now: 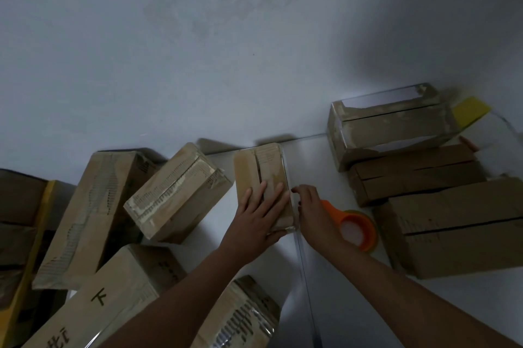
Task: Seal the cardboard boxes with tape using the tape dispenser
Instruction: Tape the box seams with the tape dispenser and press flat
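Note:
A small cardboard box point(261, 166) stands on the white floor in the middle. My left hand point(259, 213) lies flat on its top with straight fingers pressing the flaps. My right hand point(310, 210) is at the box's right edge, its curled fingertips pinching at the clear tape there. An orange tape dispenser point(358, 227) with a tape roll lies on the floor just right of my right hand, not held.
Several cardboard boxes surround me: a taped one point(177, 194) at left, a long one point(93, 214) further left, stacked ones point(416, 175) and a large one point(458, 231) at right. A grey wall rises behind. A yellow piece point(471, 111) lies at far right.

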